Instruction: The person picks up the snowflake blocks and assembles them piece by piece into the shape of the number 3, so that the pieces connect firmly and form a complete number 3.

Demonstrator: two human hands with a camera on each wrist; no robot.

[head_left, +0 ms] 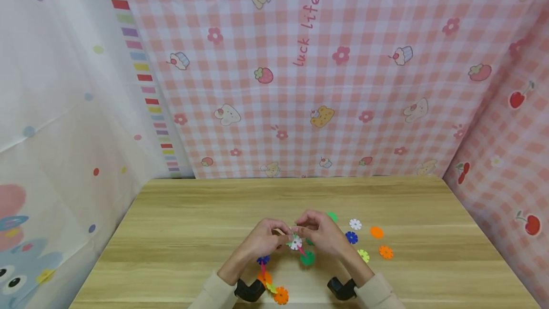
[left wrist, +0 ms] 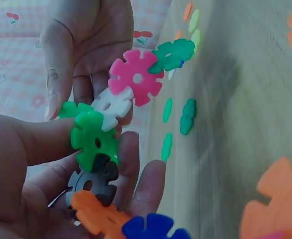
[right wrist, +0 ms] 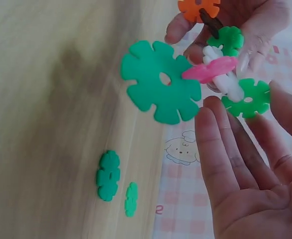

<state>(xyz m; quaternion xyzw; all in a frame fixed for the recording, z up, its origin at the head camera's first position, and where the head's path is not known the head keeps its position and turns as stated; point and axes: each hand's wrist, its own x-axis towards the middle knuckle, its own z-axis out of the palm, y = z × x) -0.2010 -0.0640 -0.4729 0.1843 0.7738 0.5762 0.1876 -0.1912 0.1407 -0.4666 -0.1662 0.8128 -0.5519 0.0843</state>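
Both hands meet over the table's front middle, on a chain of notched plastic snowflake discs. My left hand [head_left: 267, 238] pinches a light green disc [left wrist: 86, 130] of the chain between thumb and fingers. Beside it, a dark disc [left wrist: 77, 185], an orange disc [left wrist: 102, 215] and a blue disc [left wrist: 150, 228] continue the chain. The other way run a white disc [left wrist: 120, 103], a pink disc [left wrist: 126, 83] and a darker green disc [left wrist: 181, 50]. My right hand [head_left: 324, 235] holds another light green disc [right wrist: 259, 90] by its edge, against the white one.
Loose discs lie right of the hands: white [head_left: 355, 224], blue [head_left: 351, 238], yellow-green [head_left: 363, 255], green [head_left: 332, 216] and two orange, one [head_left: 385, 252] nearer the front. Below the left hand, the chain's tail ends in an orange disc [head_left: 280, 295]. Patterned cloth [head_left: 274, 94] hangs behind the table.
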